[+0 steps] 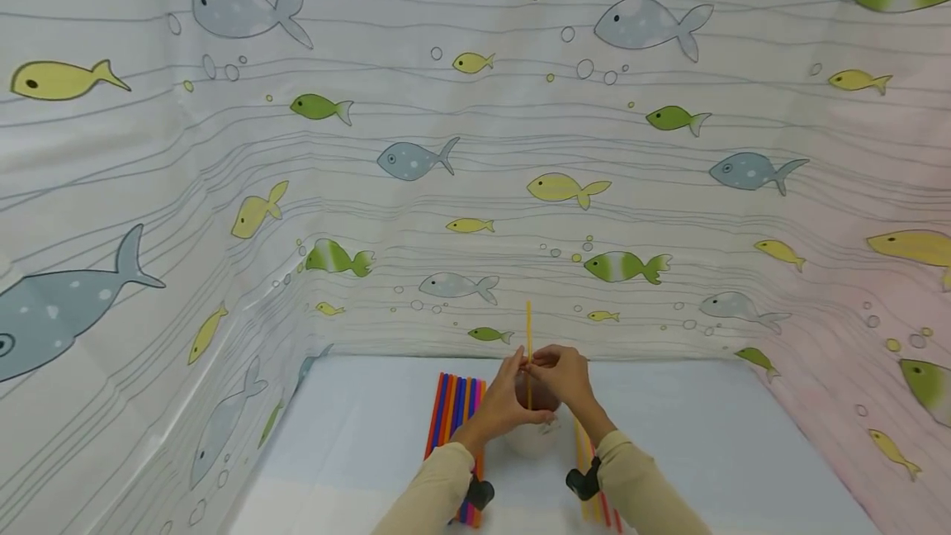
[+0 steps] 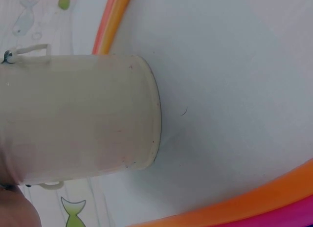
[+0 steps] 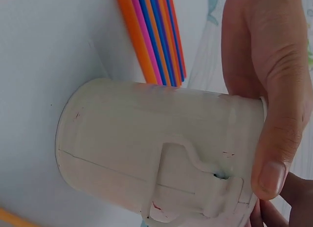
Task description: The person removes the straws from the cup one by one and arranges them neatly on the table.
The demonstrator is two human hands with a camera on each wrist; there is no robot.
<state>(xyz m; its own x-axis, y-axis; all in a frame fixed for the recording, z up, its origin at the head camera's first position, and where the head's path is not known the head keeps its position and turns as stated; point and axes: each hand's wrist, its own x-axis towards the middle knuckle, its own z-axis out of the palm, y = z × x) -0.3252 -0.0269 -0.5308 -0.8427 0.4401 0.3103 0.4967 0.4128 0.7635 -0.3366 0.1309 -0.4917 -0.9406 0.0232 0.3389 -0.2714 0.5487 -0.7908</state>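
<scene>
A cream-coloured metal can (image 3: pixel 122 144) with wire clasps on its side stands upright on the table. In the head view its dark opening (image 1: pixel 546 401) faces me. My left hand (image 1: pixel 505 403) holds the can's left rim, with the thumb (image 3: pixel 276 163) lying over the near edge. Beside it, my right hand (image 1: pixel 562 372) pinches a yellow straw (image 1: pixel 529 324) over the opening. The straw stands nearly vertical, its lower part inside the can. A fingertip (image 2: pixel 17 210) of the left hand shows beside the can's top in the left wrist view.
Left of the can, a row of orange, blue, pink and red straws (image 1: pixel 455 403) lies on the white table (image 1: pixel 669 436). Yellow and red straws (image 1: pixel 583 444) lie to the right, partly under the right forearm. A fish-patterned curtain (image 1: pixel 416 213) surrounds the table's back and sides.
</scene>
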